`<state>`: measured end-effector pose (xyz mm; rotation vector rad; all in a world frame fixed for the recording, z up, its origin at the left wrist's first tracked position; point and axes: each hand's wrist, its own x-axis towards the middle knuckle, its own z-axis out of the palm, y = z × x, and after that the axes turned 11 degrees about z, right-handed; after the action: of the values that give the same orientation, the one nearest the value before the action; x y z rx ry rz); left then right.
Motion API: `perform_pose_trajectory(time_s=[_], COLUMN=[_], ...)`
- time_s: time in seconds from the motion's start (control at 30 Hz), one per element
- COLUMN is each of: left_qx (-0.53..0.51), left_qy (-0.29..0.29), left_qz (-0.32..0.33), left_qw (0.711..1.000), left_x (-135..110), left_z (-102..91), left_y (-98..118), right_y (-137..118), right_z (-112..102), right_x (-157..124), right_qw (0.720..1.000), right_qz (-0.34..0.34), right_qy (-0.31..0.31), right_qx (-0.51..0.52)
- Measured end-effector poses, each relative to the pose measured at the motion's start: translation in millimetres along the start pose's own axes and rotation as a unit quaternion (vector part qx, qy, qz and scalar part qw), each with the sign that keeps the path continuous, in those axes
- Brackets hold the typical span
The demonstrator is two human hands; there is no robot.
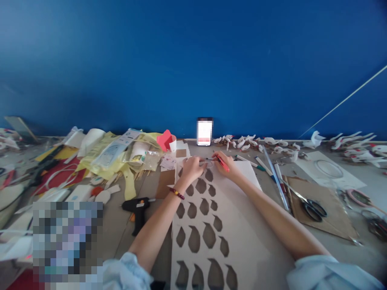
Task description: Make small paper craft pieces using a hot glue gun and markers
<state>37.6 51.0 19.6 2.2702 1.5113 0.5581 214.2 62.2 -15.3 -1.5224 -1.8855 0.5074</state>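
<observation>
A long white sheet of card (242,225) with several leaf-shaped holes cut out of it lies in front of me on the grey table. My left hand (191,168) presses down on the far end of the sheet, fingers curled over a small pale template I cannot make out well. My right hand (223,163) is closed on a red pen (223,163), its tip at the sheet's far edge beside the left hand. A beaded bracelet (177,193) circles my left wrist.
A black glue gun (136,207) lies left of the sheet. Scissors (311,206) rest on brown cardboard (329,217) at right, with a ruler (275,177) and markers (255,162). A phone (204,131) leans on the blue wall. Yellow and red paper scraps (99,161) pile at left; white cutouts (250,141) line the back.
</observation>
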Motion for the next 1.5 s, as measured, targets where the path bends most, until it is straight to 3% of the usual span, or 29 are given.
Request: perform_pose_trajectory(time_s=[0.4,0.87,0.97,1.17,1.27,1.33,1.43,1.5], left_qx=[-0.052,-0.05,-0.035,0.01,0.02,-0.01,-0.133,-0.243], left_qy=[-0.011,0.053,0.078,0.055,0.071,0.115,0.184,0.187], left_qz=[-0.044,-0.043,-0.027,0.023,0.04,0.029,0.004,-0.013], left_qw=[0.998,0.996,0.996,0.998,0.996,0.993,0.974,0.952], left_x=[4.0,2.0,0.8,-1.6,-1.3,-0.1,3.0,5.2], left_z=[8.3,15.1,16.2,16.1,16.4,16.3,14.8,13.2], left_y=[-6.2,-2.3,-1.1,0.7,-1.3,-3.3,-6.6,-7.6], right_y=[3.9,5.6,6.2,6.1,5.6,5.5,5.6,5.2], right_z=[4.9,7.9,8.2,8.1,8.3,8.6,9.0,8.7], right_x=[-0.1,0.4,0.1,-0.6,-0.4,-0.7,-1.4,-1.4], right_qw=[0.999,0.999,0.999,0.999,0.999,0.999,0.997,0.992], right_qz=[-0.001,-0.007,-0.005,-0.006,-0.004,0.004,0.02,0.03], right_qy=[-0.019,-0.038,-0.037,-0.038,-0.031,-0.033,-0.039,-0.037], right_qx=[-0.038,0.004,0.028,0.028,0.03,0.037,0.067,0.118])
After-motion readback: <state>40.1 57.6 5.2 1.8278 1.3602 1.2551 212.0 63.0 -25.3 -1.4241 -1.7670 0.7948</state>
